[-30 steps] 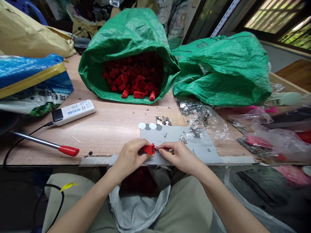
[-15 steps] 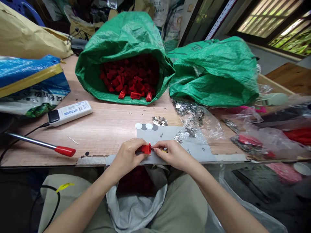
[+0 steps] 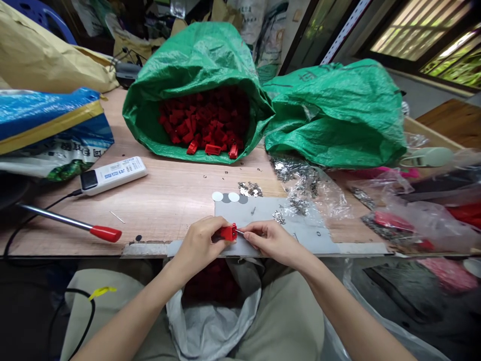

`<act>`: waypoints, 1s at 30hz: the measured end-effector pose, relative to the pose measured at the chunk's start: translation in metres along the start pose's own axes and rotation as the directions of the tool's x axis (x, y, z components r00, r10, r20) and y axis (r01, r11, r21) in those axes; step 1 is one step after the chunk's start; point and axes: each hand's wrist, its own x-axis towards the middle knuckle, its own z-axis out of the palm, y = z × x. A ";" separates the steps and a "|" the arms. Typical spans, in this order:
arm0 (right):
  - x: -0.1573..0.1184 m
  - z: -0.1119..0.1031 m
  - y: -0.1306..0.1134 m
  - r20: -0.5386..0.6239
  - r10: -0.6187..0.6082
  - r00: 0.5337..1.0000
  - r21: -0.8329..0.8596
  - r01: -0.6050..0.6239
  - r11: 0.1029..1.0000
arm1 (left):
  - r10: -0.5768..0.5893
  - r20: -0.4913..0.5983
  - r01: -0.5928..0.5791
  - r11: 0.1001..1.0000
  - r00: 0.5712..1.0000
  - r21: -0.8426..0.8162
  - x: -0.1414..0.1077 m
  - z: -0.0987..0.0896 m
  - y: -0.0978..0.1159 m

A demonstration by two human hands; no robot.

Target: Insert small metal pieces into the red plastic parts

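Observation:
My left hand [image 3: 201, 242] pinches a small red plastic part [image 3: 229, 232] above the grey mat [image 3: 259, 210] at the table's front edge. Just right of it, my right hand [image 3: 268, 239] is closed on a thin metal tool [image 3: 240, 232], whose tip points at the red part's open end. Whether the tip is inside the part cannot be made out. Small metal pieces [image 3: 278, 216] lie on the mat, and another pile [image 3: 250, 189] sits behind it. More red parts [image 3: 212, 149] fill an open green sack [image 3: 195, 60] at the back.
A second green sack [image 3: 338, 115] stands at the back right, behind plastic bags of metal pieces [image 3: 300, 185]. On the left are a white device [image 3: 114, 175] and a red-handled lever [image 3: 105, 233]. An open white sack [image 3: 214, 321] is between the knees.
The tool in my right hand shows more of its metal shaft beside the red part. The whole view has shifted slightly, with the table objects appearing a little further right.

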 end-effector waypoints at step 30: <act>0.003 0.000 0.009 0.004 0.012 1.000 0.167 -0.013 0.986 | -0.032 -0.026 0.033 0.998 0.999 0.045 -0.002 0.006 0.003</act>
